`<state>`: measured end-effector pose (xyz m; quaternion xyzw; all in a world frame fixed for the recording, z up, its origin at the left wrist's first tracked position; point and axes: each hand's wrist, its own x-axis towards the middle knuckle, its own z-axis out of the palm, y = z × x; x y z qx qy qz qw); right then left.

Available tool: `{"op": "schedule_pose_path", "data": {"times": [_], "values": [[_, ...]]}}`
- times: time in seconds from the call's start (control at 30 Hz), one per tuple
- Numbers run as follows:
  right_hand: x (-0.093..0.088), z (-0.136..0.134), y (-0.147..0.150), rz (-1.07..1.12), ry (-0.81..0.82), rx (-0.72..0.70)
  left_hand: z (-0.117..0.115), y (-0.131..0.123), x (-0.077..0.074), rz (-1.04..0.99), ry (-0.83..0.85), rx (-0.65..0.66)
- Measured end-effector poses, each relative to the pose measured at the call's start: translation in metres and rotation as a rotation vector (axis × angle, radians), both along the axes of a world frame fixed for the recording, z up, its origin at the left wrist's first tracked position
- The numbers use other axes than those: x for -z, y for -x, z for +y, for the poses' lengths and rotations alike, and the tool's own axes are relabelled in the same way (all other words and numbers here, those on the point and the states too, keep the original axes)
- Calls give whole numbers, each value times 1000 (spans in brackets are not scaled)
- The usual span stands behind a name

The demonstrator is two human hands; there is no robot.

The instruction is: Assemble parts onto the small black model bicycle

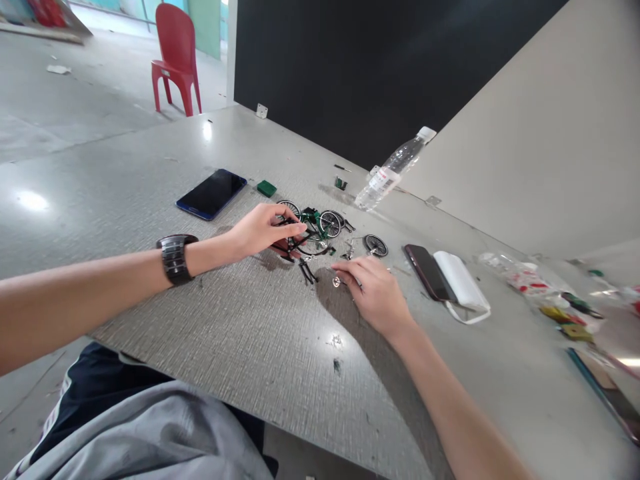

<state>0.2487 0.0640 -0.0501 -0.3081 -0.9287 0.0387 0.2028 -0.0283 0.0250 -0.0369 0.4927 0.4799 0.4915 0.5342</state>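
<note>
I see my left hand (263, 230) closed lightly on the near end of the green model bicycle (316, 225), thumb under and fingers over, which pins it to the surface (225, 320) at centre. My right hand (377, 293) lies palm down just to its right, fingertips at a small silver part (338, 282); I cannot tell if it is pinched. A loose wheel (375, 245) lies close by, within reach. The water bottle (393, 172), lying far right, has a red-and-white label too small to read.
</note>
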Motion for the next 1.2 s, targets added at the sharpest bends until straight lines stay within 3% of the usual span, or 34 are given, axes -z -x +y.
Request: {"op": "schedule_pose_path", "data": {"times": [0.3,0.77,1.2], "values": [[8,4,1,-47,11,42,0,0,3,14,13,13],[14,6,15,-25,-58,-12,1,-2,5,16,19,17],[9,4,10,-2,-43,-38,4,-1,10,48,-12,23]]}}
